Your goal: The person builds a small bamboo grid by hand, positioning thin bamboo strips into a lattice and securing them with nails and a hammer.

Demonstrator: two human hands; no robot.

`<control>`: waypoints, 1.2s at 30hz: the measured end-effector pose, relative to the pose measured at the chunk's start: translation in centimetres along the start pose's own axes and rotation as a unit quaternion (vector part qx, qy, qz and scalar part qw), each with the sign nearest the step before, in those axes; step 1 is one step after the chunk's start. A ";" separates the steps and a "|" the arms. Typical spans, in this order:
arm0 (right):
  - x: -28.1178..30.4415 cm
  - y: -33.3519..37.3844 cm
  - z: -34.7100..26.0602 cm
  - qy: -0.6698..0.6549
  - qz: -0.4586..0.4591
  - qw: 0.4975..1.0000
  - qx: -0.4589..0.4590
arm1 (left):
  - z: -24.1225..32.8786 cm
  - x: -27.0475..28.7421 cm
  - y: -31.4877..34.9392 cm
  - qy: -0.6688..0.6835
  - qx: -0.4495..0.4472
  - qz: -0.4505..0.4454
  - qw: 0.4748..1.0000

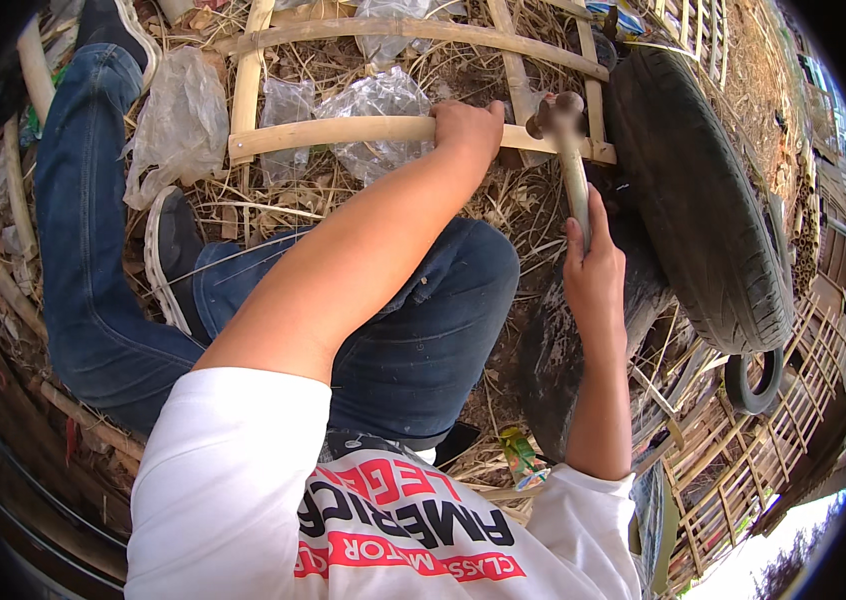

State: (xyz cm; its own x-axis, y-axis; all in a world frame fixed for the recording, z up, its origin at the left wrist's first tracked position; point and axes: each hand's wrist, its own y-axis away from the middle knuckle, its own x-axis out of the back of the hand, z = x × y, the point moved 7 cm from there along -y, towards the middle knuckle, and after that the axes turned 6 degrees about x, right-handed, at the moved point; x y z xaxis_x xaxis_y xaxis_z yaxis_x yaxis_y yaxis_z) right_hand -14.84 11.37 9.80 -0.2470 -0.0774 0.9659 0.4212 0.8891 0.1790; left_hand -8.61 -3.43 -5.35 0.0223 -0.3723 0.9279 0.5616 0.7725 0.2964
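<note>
While the bamboo slat (333, 132) is gripped within the fingers of the left hand (469, 128) and the hammer (572, 168) by the right hand (596, 268), those nearby left fingers could be bruised through misaim.

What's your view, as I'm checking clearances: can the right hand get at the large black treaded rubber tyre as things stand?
Probably yes: the tyre is just beside the right hand, with nothing visible blocking it, though that hand holds a pale-handled hammer.

straw-strewn dirt ground (315, 203) | bamboo lattice (743, 470) at right | bright daylight
</note>
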 end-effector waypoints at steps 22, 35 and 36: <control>3.3 1.4 -0.7 -0.151 0.042 0.987 -0.035 | 0.6 0.3 0.2 -0.002 -0.004 0.018 1.000; 0.0 0.3 1.1 -0.033 0.002 0.999 0.012 | 0.4 -0.4 0.2 0.022 -0.001 0.005 1.000; 0.6 0.1 1.5 -0.022 -0.002 1.000 -0.011 | 0.5 -0.1 -0.2 0.030 0.005 -0.001 1.000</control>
State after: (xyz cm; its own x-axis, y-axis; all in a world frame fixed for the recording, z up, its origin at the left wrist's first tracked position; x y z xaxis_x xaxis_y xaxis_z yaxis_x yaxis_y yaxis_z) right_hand -16.26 12.04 10.14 -0.2872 -0.0598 0.9560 0.4390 0.8789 0.1869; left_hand -9.09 -3.30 -5.35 0.0705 -0.4044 0.9119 0.5541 0.7760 0.3013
